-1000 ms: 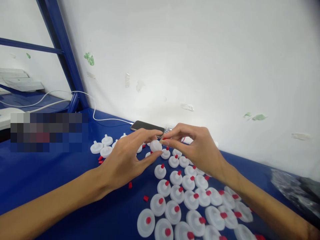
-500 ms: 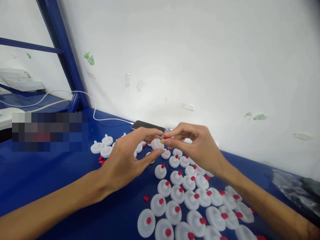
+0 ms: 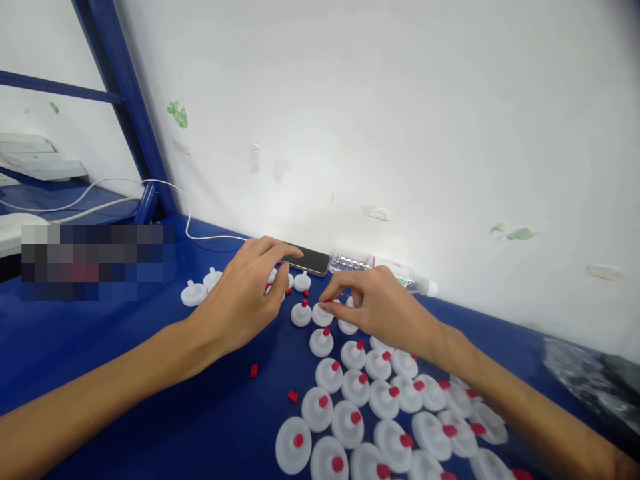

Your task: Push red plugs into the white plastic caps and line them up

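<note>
My right hand [image 3: 373, 300] is closed in a pinch, thumb and index finger at the red cap of a white plastic disc [image 3: 323, 315]. That disc stands among the other capped discs on the blue table; the fingers hide most of its cap. To the left, my left hand [image 3: 255, 283] hovers with thumb and fingers apart and nothing between them. Just beyond its fingers are uncapped white discs, among them one with a bare upright stem [image 3: 302, 281]. Loose red caps lie about, including one small red cap [image 3: 254, 371] and another red cap [image 3: 293, 397] nearer me.
Rows of white discs with red caps [image 3: 347, 425] cover the table's front right. A phone [image 3: 313, 261] on a white cable and a clear plastic bottle [image 3: 395, 270] lie along the wall. Crumpled clear plastic [image 3: 580, 373] sits at the right; a blue metal frame [image 3: 133, 107] rises at the left.
My hands have moved apart. The right one has lowered the disc to the table among the capped ones; the left has drawn back leftward and opened. Another loose red cap now shows near the left forearm.
</note>
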A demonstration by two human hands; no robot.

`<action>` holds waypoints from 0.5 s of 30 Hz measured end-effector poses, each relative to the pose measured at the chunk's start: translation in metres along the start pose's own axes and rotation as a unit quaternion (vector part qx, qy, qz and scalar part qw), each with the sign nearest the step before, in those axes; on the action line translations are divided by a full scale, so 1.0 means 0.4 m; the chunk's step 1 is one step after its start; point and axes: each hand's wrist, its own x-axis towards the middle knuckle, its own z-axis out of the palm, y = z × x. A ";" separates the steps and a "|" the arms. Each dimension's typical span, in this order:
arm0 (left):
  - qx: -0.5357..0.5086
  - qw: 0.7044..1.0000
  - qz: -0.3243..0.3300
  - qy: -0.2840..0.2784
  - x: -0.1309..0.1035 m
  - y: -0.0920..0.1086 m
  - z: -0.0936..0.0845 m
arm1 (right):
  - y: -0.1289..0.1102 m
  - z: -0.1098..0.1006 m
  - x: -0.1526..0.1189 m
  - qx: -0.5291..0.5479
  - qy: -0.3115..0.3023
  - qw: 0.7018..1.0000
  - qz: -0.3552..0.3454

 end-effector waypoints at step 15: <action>0.053 0.994 0.019 -0.090 0.003 -0.068 0.039 | -0.001 0.002 -0.001 -0.028 -0.083 0.996 0.001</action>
